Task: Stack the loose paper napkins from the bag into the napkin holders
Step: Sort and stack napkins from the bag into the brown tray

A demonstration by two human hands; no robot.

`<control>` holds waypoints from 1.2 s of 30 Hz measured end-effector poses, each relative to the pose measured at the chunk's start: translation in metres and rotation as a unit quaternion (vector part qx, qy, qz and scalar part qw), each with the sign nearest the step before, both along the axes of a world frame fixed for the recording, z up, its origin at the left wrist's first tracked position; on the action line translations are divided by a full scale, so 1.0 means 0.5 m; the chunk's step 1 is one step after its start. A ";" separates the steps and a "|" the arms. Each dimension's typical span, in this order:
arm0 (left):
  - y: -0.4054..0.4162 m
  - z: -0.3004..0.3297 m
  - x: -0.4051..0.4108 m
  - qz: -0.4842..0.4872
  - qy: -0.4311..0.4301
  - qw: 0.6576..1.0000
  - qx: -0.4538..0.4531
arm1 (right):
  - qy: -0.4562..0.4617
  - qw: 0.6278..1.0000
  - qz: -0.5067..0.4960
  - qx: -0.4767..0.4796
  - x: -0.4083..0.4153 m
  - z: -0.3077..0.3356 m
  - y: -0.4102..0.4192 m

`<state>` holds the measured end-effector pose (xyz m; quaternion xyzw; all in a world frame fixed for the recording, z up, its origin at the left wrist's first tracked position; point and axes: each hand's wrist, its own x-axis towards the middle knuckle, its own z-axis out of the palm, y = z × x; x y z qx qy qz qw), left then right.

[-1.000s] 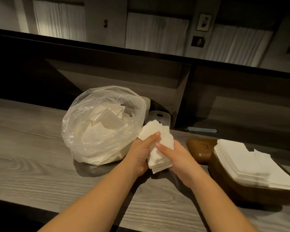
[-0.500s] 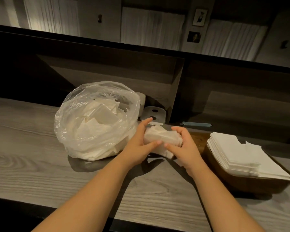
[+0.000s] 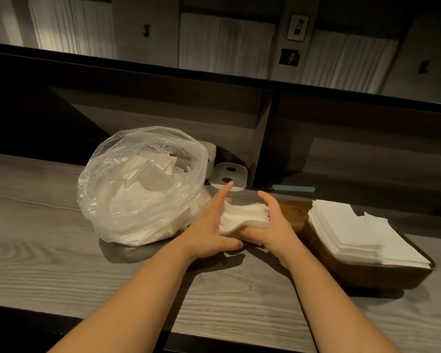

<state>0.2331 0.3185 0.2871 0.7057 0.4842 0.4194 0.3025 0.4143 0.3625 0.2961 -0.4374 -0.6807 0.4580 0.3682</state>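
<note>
While the clear, crinkled plastic bag (image 3: 140,184) is sitting on the grey wood-grain counter (image 3: 36,250) holding loose white squares, the left hand (image 3: 210,230) and right hand (image 3: 270,225) are pressing a soft wad of paper napkins (image 3: 242,219) between them, fingers mostly straight on the left, curled around it on the right. Since a second ago the wad is lying flatter and lower, no longer upright. The brown napkin holder (image 3: 367,273), heaped with a neat stack (image 3: 351,230), is hiding its inside.
</note>
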 end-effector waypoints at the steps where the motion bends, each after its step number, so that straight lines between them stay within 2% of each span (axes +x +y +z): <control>1: 0.003 -0.002 0.000 0.007 0.004 1.000 -0.001 | -0.010 1.000 -0.004 0.006 -0.002 0.000 -0.001; 5: 0.007 -0.004 -0.003 0.081 -0.039 0.996 0.024 | -0.009 0.996 -0.076 0.044 0.004 -0.003 0.005; 11: 0.002 -0.001 0.006 -0.011 -0.065 0.998 -0.004 | -0.001 0.999 0.004 0.035 -0.010 -0.009 0.004; 17: 0.008 0.000 -0.002 0.047 -0.103 0.994 0.009 | 0.008 0.999 -0.041 0.004 0.006 -0.008 0.016; 22: 0.006 0.000 -0.001 -0.003 -0.055 0.998 -0.009 | -0.016 0.999 0.001 0.035 0.001 -0.009 0.011; 27: 0.008 -0.001 -0.003 0.036 -0.024 0.999 0.011 | 0.013 0.999 -0.013 0.036 0.007 -0.005 0.009; 31: 0.007 0.001 0.005 0.016 0.020 0.999 -0.021 | -0.049 0.997 0.008 0.053 0.001 -0.007 0.002; 33: 0.006 0.004 0.013 0.007 -0.003 1.000 -0.012 | -0.035 0.998 -0.007 0.059 -0.005 -0.005 0.003; 36: 0.012 -0.004 0.007 0.068 -0.071 0.994 0.047 | 0.002 0.995 -0.054 0.084 -0.006 -0.009 0.009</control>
